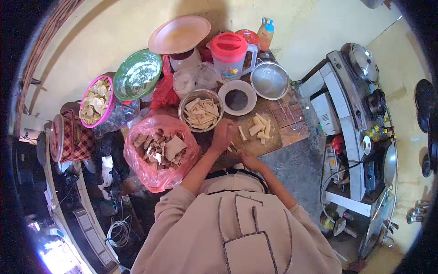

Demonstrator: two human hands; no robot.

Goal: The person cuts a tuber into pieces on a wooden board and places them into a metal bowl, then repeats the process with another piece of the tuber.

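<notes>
My right hand (252, 162) is closed around a knife, whose narrow blade (234, 146) points up and left over the wooden cutting board (273, 145). My left hand (222, 133) is just above the blade, at the board's left side by the steel bowl; its fingers are blurred. Several pale, peeled root-vegetable pieces (261, 126) lie on the board to the right. One thin strip (242, 133) is apart from them. Many cut pale sticks (200, 113) fill the steel bowl (181, 119). Left of my forearm, a pink plastic bag (135, 171) holds brownish peelings (157, 148).
Behind the board stand a white bowl of dark liquid (236, 99), a strainer (270, 81) and a red-lidded pitcher (228, 55). A green basin (137, 75) and a pink basket of round slices (96, 101) are at left. A stove (349, 86) stands right.
</notes>
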